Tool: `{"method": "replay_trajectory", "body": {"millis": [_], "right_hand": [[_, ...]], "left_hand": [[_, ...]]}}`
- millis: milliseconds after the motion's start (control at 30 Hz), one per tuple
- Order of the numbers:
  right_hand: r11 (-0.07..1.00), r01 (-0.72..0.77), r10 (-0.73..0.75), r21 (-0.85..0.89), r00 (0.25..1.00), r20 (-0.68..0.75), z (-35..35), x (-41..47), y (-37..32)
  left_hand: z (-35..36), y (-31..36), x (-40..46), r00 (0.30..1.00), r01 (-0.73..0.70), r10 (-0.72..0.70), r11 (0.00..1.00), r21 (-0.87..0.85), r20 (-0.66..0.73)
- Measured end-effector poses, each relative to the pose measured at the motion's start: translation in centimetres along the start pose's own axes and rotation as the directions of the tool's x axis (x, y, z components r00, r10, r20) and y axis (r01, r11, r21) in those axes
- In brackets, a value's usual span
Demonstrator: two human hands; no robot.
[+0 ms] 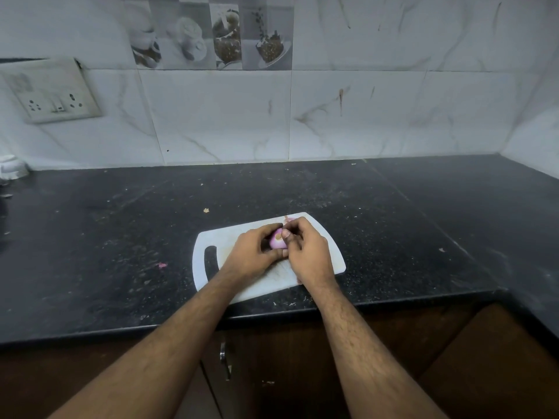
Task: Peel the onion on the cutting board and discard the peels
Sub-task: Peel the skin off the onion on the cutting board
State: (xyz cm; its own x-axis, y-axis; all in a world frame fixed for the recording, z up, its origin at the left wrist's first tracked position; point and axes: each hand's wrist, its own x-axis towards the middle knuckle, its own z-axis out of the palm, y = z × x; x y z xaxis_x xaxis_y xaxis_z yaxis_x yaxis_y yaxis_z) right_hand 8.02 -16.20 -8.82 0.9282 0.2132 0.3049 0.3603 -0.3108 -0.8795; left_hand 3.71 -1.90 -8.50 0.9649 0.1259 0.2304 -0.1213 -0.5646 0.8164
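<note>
A small pink-purple onion (pixel 277 242) is held just above the white cutting board (pixel 211 240). My left hand (pixel 252 254) grips it from the left, fingers curled round it. My right hand (pixel 308 252) closes on it from the right, with the thumb pressed on the onion's end. Most of the onion is hidden by the fingers. A bit of pink peel (pixel 289 219) lies on the board's far edge, just beyond my right hand.
The board lies on a black speckled counter (pixel 393 225) near its front edge, and has a dark handle slot (pixel 210 261) at its left. Small peel scraps (pixel 162 265) lie on the counter to the left. A tiled wall stands behind; a socket plate (pixel 54 92) at left.
</note>
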Motion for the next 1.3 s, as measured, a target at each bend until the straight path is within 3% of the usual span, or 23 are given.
{"method": "replay_trajectory", "body": {"millis": [267, 400, 600, 667, 800, 967, 1100, 1233, 1300], "right_hand": [[0.972, 0.096, -0.108, -0.215, 0.993, -0.046, 0.4, 0.2, 0.2], [0.9, 0.142, -0.141, -0.413, 0.989, 0.033, 0.4, 0.3, 0.1], [0.953, 0.131, -0.118, -0.274, 0.991, 0.065, 0.2, 0.2, 0.4], [0.969, 0.105, -0.107, -0.226, 0.994, 0.002, 0.0, 0.0, 0.3], [0.996, -0.071, 0.065, -0.045, 0.99, -0.129, -0.3, -0.4, 0.1], [0.994, -0.051, 0.044, -0.092, 0.996, -0.077, -0.3, -0.7, -0.1], [0.993, 0.02, -0.043, -0.118, 0.98, -0.193, 0.3, -0.3, 0.0], [0.979, -0.068, 0.009, -0.194, 0.957, -0.29, -0.4, 0.9, 0.1], [0.978, -0.089, 0.042, -0.191, 0.971, -0.237, -1.3, 2.4, -0.3]], "left_hand": [[-0.2, 0.0, -0.1, 0.998, 0.015, -0.015, 1.0, -0.007, -0.054], [-0.1, 0.6, -0.4, 0.997, 0.0, 0.0, 1.0, -0.007, -0.078], [-0.1, 0.3, -0.4, 0.982, 0.078, -0.097, 0.99, -0.115, -0.162], [-0.2, 0.4, -0.4, 0.973, 0.099, -0.125, 0.985, -0.139, -0.195], [-0.2, 0.5, -0.5, 0.966, 0.114, -0.147, 0.98, -0.161, -0.213], [-0.3, 0.0, -0.3, 0.939, 0.147, -0.162, 0.987, -0.071, -0.304], [-0.3, -0.2, 0.0, 0.897, 0.201, -0.222, 0.975, -0.096, -0.382], [-0.4, -0.4, 0.1, 0.877, 0.236, -0.252, 0.968, -0.09, -0.409], [-0.3, -0.3, 0.4, 0.881, 0.242, -0.247, 0.968, -0.064, -0.404]]}}
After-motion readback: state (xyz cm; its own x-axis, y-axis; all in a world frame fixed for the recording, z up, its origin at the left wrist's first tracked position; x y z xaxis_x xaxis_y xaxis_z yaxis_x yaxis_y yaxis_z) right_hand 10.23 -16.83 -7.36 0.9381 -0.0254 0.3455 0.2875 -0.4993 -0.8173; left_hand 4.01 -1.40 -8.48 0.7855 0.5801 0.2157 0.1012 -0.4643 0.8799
